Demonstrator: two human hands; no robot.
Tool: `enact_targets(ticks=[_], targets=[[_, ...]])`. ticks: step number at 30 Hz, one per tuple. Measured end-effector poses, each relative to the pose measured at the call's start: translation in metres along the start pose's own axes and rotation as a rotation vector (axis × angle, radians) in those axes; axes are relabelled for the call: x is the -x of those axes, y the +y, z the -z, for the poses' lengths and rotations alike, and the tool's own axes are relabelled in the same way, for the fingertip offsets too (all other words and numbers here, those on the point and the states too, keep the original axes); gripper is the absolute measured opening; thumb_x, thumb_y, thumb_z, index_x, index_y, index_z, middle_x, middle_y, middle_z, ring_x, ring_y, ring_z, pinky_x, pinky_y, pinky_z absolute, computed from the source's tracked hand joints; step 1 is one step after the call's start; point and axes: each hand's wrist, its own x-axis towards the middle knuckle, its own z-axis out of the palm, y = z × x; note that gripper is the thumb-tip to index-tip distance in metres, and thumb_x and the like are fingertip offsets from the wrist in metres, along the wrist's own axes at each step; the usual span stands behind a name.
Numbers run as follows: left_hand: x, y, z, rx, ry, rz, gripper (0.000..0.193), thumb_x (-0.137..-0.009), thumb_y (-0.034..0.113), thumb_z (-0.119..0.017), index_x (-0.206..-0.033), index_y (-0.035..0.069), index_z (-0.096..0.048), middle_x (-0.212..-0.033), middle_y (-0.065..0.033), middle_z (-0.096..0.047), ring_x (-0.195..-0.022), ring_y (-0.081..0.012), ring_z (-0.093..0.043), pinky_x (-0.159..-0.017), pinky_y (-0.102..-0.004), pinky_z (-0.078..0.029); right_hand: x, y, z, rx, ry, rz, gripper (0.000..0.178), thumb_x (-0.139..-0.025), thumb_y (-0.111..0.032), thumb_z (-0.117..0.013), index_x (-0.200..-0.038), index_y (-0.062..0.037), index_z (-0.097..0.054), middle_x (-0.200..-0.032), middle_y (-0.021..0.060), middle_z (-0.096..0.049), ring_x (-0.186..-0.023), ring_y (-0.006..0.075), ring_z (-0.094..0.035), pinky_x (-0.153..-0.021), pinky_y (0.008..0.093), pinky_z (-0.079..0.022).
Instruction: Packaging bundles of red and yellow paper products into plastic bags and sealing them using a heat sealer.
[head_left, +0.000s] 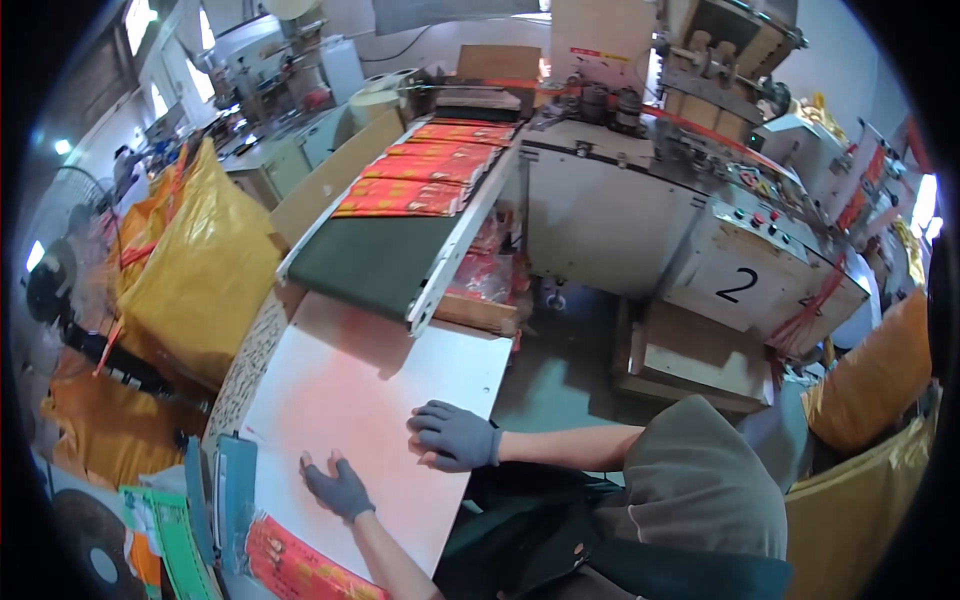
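Observation:
Both my hands wear grey gloves that leave the fingertips bare. Over the middle of a white board (300, 375) with a reddish tint, my left hand (338, 487) has its thumb and fingers apart and holds nothing. My right hand (455, 437) rests palm down near the board's right edge, its fingers loosely spread and nothing seen in it. Beyond the board, a dark green conveyor belt (370, 258) slopes toward me, carrying several flat red packets (410, 197) in a row. Another red packet (305, 562) lies at the board's lower left, beside my left forearm.
A blue device (234, 495) stands at the board's left edge, near a green strip (180, 545). Yellow sacks (205, 265) and a black fan (65, 290) are at the left. Right of the belt stands a large machine (600, 210) with a button panel (765, 230).

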Motion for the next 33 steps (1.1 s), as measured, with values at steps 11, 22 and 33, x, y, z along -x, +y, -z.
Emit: enact_targets(ticks=[11,22,33], targets=[[-0.019,0.03,-0.042,-0.157,0.036,-0.08,0.049,-0.087,0.036,-0.057,-0.126,0.008,-0.049,-0.133,-0.0128,-0.046,-0.127,-0.0341,-0.035,-0.103,-0.0437,-0.032,0.008,0.004,-0.001,0.041,0.087,-0.046,0.021,-0.077,-0.025,-0.057,-0.088,-0.0076,-0.056,-0.102,0.0141,-0.055,-0.108,0.035,-0.05,-0.095,0.0423,-0.038],[-0.032,-0.005,-0.051,-0.288,0.059,-0.152,0.044,-0.09,0.042,-0.051,-0.13,0.023,-0.05,-0.138,-0.0034,-0.045,-0.129,-0.03,-0.035,-0.105,-0.0422,-0.031,0.007,0.001,-0.008,-0.058,0.151,0.025,0.035,-0.089,-0.037,-0.047,-0.094,-0.0027,-0.053,-0.097,0.0173,-0.056,-0.1,0.0378,-0.051,-0.089,0.0447,-0.041],[-0.023,0.012,-0.044,-0.238,0.026,-0.092,0.044,-0.088,0.038,-0.054,-0.129,0.019,-0.052,-0.136,-0.004,-0.047,-0.129,-0.0304,-0.035,-0.103,-0.0416,-0.032,0.01,0.0,-0.002,-0.093,0.096,0.012,0.032,-0.09,-0.033,-0.048,-0.094,-0.0021,-0.054,-0.096,0.0181,-0.057,-0.1,0.0382,-0.052,-0.088,0.0444,-0.043]])
